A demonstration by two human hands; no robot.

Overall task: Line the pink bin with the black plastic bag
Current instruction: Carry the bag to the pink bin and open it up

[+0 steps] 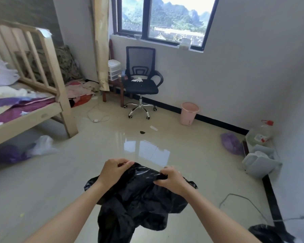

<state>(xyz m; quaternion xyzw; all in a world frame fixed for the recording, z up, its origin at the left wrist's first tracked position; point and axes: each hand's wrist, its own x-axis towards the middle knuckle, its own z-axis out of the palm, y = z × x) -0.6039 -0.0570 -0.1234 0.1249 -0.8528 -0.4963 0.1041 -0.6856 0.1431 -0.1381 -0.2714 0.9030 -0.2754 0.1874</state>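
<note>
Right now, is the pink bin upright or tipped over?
Upright: the pink bin stands on its base by the wall, open mouth facing up.

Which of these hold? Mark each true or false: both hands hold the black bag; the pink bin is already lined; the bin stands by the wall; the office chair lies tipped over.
1. Both hands hold the black bag: true; the left hand and right hand pinch its top edge.
2. The pink bin is already lined: false; no bag is in it.
3. The bin stands by the wall: true.
4. The office chair lies tipped over: false; it stands upright.
</note>
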